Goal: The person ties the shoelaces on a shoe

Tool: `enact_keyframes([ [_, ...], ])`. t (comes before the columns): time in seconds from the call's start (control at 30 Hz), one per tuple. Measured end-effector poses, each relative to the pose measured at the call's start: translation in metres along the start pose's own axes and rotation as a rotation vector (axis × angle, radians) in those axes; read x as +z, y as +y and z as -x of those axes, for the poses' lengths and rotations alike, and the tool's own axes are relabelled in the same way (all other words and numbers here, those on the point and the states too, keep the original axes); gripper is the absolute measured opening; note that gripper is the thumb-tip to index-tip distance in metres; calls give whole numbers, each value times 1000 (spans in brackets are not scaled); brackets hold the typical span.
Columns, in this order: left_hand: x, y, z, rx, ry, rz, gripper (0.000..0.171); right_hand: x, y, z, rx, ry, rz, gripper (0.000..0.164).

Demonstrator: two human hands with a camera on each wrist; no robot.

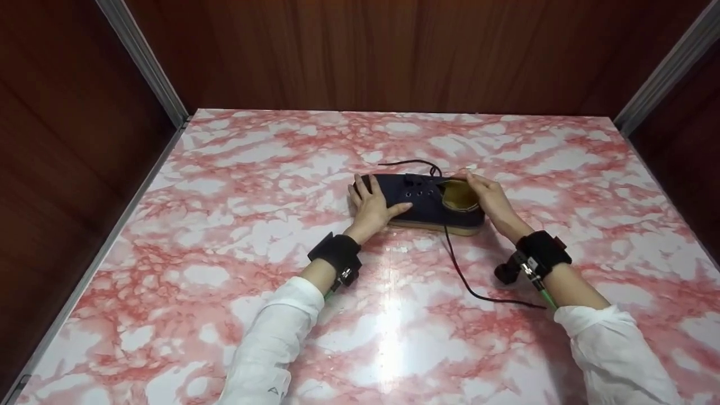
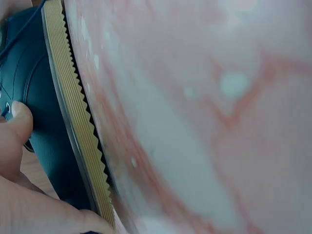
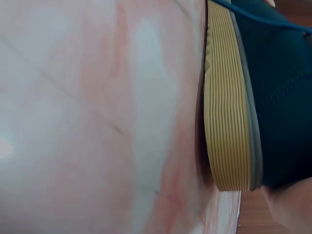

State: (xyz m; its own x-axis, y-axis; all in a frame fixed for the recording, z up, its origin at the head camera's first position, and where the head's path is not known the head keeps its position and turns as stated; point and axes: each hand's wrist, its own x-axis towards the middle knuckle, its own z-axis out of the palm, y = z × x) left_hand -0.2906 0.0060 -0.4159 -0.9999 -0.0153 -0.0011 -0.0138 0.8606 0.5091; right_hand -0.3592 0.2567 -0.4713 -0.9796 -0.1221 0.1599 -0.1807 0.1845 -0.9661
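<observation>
A dark navy lace-up shoe (image 1: 419,212) with a ribbed tan sole (image 2: 80,107) lies sideways, toe to the left, in the head view. My left hand (image 1: 371,209) grips the toe end, fingers spread over the front and thumb on the upper near the eyelets. Around the heel, my right hand (image 1: 494,203) holds the shoe by its collar, some fingers hidden behind it. The heel end of the sole (image 3: 228,112) fills part of the right wrist view. One end of the dark shoelace (image 1: 464,281) trails toward me; the other curls out behind the shoe.
The shoe is on a table (image 1: 225,225) with a red-and-white marbled top. Dark wood panels (image 1: 360,56) with metal corner posts (image 1: 149,62) stand behind and at both sides. Black straps (image 1: 337,253) with small cameras circle both wrists.
</observation>
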Motion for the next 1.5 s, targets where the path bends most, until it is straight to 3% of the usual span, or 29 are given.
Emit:
enact_keyframes([
  [0.23,-4,-8,-5,76,-20,-9,100,18,-34,25,9,42,5,34],
  [0.5,-8,-12,-5,90,-53,3,99,32,-65,47,50,81,28,38],
  [0.63,-7,-12,-5,96,-66,-7,99,35,-69,50,51,90,4,35],
  [0.8,-8,-14,-7,94,-79,-8,100,42,-77,58,80,134,52,38],
  [0.93,-8,-15,-6,75,-55,20,99,41,-63,54,75,136,70,38],
  [1.07,-4,-12,3,65,11,78,96,21,-28,36,19,44,-4,36],
  [1.2,3,0,19,48,126,181,90,0,-14,17,12,-189,-249,39],
  [1.33,8,19,33,-16,164,264,84,4,-52,20,80,-362,-374,44],
  [1.43,12,31,38,-78,143,309,85,15,-82,27,99,-406,-315,46],
  [1.5,19,34,35,-116,138,338,86,18,-91,28,121,-437,-285,45],
])
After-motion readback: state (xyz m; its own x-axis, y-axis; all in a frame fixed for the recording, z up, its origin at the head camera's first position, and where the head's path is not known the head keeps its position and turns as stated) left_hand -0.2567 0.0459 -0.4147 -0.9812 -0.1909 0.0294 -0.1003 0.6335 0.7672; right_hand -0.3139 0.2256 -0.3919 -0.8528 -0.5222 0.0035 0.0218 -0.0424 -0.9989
